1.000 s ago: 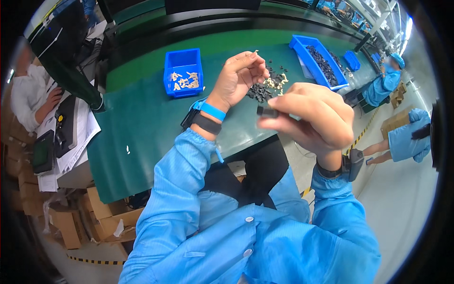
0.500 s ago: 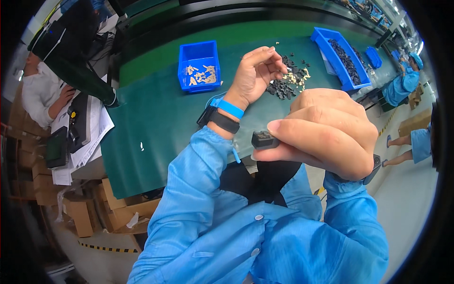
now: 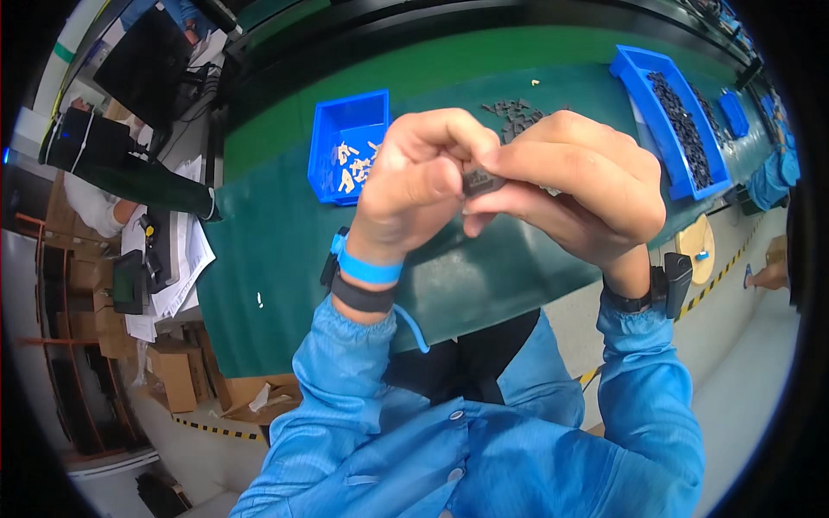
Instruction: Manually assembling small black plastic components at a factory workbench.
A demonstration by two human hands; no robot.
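Left grip (image 3: pixel 408 188) joined right grip (image 3: pixel 589 186), dark part (image 3: pixel 481 182) between.

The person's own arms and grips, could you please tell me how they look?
Light-blue sleeves with gathered cuffs cover the arms. On the left sit a blue band, a black strap and a hanging blue cord; on the right, a dark strap with a boxy module. Left grip and right grip are ungloved.
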